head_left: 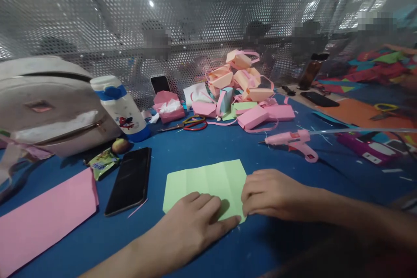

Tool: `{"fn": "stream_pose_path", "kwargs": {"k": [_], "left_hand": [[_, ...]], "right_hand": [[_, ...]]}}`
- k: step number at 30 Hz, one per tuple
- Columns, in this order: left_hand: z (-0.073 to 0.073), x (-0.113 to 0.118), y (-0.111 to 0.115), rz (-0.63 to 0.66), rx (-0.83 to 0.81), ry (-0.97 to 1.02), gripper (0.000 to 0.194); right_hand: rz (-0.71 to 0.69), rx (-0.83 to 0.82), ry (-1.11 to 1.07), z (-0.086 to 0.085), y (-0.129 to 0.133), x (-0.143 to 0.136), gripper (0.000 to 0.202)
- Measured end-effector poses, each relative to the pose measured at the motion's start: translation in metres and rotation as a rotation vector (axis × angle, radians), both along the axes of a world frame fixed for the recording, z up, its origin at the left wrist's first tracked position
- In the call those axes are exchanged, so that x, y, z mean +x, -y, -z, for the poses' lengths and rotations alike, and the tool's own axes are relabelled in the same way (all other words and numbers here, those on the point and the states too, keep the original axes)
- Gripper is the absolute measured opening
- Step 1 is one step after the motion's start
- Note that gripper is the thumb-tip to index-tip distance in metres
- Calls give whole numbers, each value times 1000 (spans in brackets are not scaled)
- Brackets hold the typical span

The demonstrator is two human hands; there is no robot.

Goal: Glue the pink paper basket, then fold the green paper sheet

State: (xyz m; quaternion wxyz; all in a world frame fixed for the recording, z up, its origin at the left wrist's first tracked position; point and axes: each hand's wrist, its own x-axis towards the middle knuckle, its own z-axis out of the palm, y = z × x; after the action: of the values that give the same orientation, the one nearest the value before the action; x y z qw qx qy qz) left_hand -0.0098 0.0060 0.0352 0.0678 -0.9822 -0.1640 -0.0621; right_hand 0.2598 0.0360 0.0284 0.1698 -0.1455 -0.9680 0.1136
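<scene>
A light green sheet of paper (198, 178) with several upright crease lines lies on the blue table in front of me. Across its lower part rests my left hand (198, 221), fingers bent over the paper and thumb stretched out to the lower right corner. At the sheet's right edge, my right hand (267, 195) has its fingers closed together on the paper's edge. The tips of the right fingers are partly hidden. Beyond the right hand lies a pink glue gun (289, 139), its nozzle pointing left.
Left are folded pink paper (48, 221), a black phone (130, 182), a snack packet (103, 163), a bottle (120, 108) and a backpack (48, 104). Behind lie scissors (195, 123) and several paper boxes (247, 78). A purple power strip (368, 147) sits right; a perforated metal panel (195, 17) stands behind.
</scene>
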Motion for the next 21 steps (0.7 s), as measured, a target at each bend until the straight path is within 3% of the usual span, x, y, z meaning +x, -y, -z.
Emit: {"fn": "stream_pose_path", "kwargs": {"k": [4, 7, 16, 21], "left_hand": [[3, 0, -1, 4, -27, 14, 41], [7, -1, -3, 16, -60, 46, 41], [23, -2, -8, 5, -47, 205, 34], [25, -1, -10, 31, -13, 206, 45]], "right_hand": [[85, -337, 79, -4, -14, -7, 14], [154, -445, 113, -4, -21, -13, 13], [221, -341, 73, 13, -18, -19, 39], [207, -314, 73, 18, -18, -18, 39]]}}
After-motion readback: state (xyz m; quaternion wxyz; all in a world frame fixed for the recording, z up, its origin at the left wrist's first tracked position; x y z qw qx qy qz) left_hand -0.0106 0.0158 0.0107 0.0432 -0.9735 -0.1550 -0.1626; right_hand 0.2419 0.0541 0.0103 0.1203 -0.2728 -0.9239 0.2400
